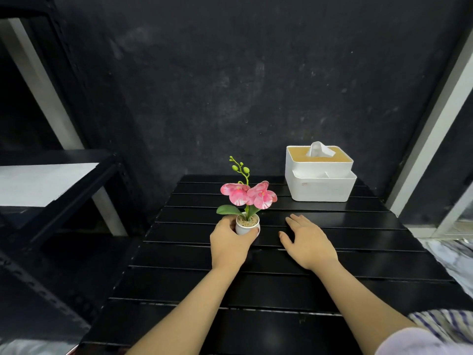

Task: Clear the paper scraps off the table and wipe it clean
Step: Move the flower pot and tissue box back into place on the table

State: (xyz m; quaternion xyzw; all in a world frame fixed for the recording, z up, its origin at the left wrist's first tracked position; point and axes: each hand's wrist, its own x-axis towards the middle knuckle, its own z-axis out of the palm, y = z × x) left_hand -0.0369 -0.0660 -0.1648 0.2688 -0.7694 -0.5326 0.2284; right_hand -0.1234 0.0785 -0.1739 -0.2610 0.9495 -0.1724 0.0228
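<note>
Left hand point(230, 242) grips flowerpot point(247, 225).

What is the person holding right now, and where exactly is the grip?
The left hand wraps around the white pot of the small flower plant, near its rim. The right hand lies flat, holding nothing.

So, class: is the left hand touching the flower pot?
Touching. The head view shows the left hand wrapped around the white flower pot, its fingers pressed against the side.
</note>
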